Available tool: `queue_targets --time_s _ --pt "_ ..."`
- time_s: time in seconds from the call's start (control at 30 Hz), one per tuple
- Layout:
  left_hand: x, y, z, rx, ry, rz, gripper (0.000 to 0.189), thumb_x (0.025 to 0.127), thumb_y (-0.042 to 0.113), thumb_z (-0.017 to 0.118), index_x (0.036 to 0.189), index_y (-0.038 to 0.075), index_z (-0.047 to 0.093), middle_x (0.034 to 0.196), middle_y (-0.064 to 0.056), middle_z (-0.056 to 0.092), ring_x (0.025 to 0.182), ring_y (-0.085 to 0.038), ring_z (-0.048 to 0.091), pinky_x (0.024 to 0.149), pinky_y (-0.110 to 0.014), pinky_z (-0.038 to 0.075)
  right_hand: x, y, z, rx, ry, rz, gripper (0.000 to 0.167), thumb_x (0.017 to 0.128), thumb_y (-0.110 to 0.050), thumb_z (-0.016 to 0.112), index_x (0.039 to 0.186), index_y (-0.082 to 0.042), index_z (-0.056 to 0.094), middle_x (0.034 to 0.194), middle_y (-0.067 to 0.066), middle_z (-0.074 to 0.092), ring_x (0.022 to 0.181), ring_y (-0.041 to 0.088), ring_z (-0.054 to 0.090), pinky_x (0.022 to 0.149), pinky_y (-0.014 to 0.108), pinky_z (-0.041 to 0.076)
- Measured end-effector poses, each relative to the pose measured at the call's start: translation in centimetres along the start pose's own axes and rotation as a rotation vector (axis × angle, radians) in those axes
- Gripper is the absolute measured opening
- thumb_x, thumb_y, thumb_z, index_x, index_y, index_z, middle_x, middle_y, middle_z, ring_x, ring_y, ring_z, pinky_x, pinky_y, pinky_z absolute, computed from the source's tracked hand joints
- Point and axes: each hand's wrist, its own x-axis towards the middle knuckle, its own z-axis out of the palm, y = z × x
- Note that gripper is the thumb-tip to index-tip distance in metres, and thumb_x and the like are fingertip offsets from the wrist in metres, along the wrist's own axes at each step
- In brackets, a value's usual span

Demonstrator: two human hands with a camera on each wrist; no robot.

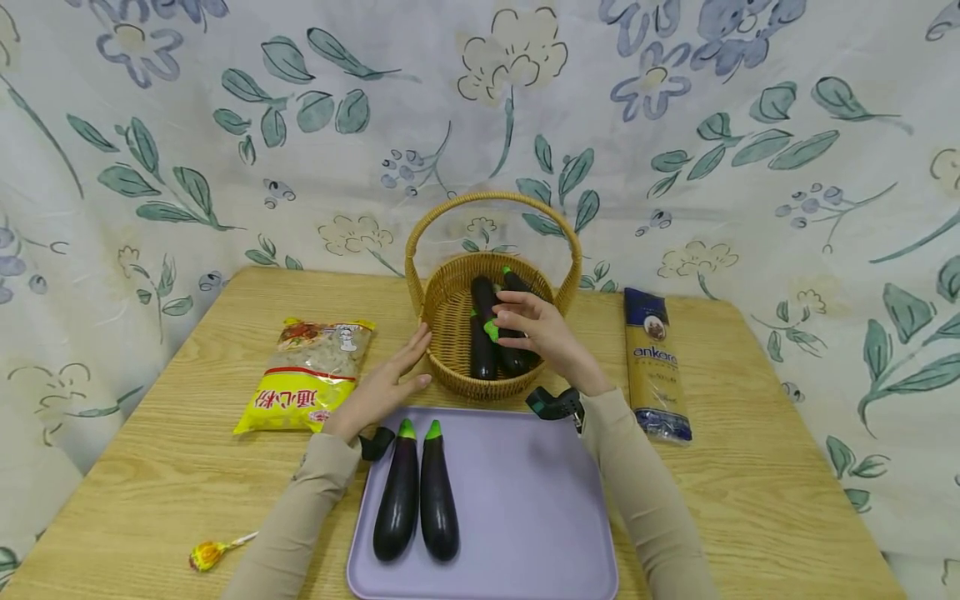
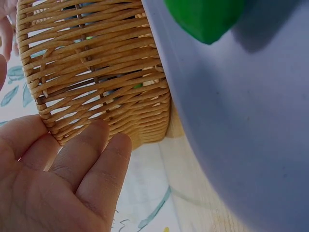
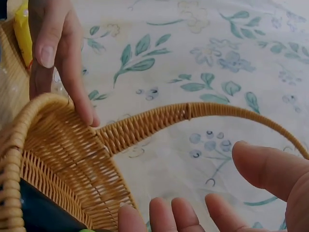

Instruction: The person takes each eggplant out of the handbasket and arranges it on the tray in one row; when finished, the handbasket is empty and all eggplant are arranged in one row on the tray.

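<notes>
A wicker basket [image 1: 447, 321] with a tall arched handle stands at the back of the table, holding several dark eggplants [image 1: 482, 354] with green stem ends. My left hand [image 1: 386, 387] rests against its left side, and in the left wrist view the fingers [image 2: 108, 169] touch the weave fairly straight. Over the basket's right half is my right hand [image 1: 546, 335], its fingers bent loosely near the eggplants. Thumb and fingers are apart with nothing between them in the right wrist view. Two eggplants [image 1: 396, 504] lie side by side on the left of a lilac tray [image 1: 532, 508].
Left of the basket lies a yellow-and-clear food bag [image 1: 307, 375]. A blue-and-gold pasta packet labelled ankara [image 1: 656, 367] lies to the right. A wrapped lollipop [image 1: 208, 554] sits at the front left. Floral cloth [image 1: 337, 167] hangs behind the table.
</notes>
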Motion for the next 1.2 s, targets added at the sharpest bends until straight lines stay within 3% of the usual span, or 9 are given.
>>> queue_targets --time_s 0.3,0.67,0.87,1.2 --pt "0.2 -0.1 0.2 0.0 -0.01 0.001 0.067 0.099 0.024 0.053 0.156 0.014 0.018 0.165 -0.003 0.006 0.15 -0.033 0.016 0.118 -0.058 0.02 0.7 -0.4 -0.5 -0.017 0.134 -0.031 0.045 0.101 -0.01 0.049 0.144 -0.004 0.039 0.139 0.021 0.045 0.133 0.041 0.042 0.104 0.046 0.048" --pt "0.1 -0.1 0.0 -0.009 -0.001 0.004 0.067 0.099 0.023 0.053 0.155 0.008 0.019 0.165 -0.007 0.007 0.149 -0.035 0.016 0.118 -0.057 0.02 2.7 0.1 -0.5 -0.012 0.27 -0.061 0.045 0.098 -0.015 0.056 0.141 -0.003 0.046 0.14 0.021 0.047 0.13 0.035 0.048 0.11 0.047 0.042" --pt "0.2 -0.1 0.1 -0.007 0.005 0.012 0.066 0.099 0.022 0.053 0.155 0.007 0.021 0.165 -0.007 0.009 0.149 -0.035 0.017 0.118 -0.058 0.02 3.3 0.4 -0.5 -0.086 0.355 -0.091 0.042 0.096 -0.012 0.059 0.137 -0.004 0.05 0.138 0.022 0.05 0.123 0.031 0.051 0.107 0.047 0.043" --pt "0.1 0.0 0.0 -0.008 0.01 0.013 0.066 0.099 0.02 0.054 0.155 0.007 0.021 0.164 -0.008 0.009 0.148 -0.036 0.018 0.117 -0.059 0.02 4.7 1.0 -0.9 -0.172 0.467 -0.113 0.041 0.094 -0.012 0.062 0.133 -0.004 0.053 0.133 0.017 0.055 0.125 0.03 0.05 0.107 0.043 0.043"
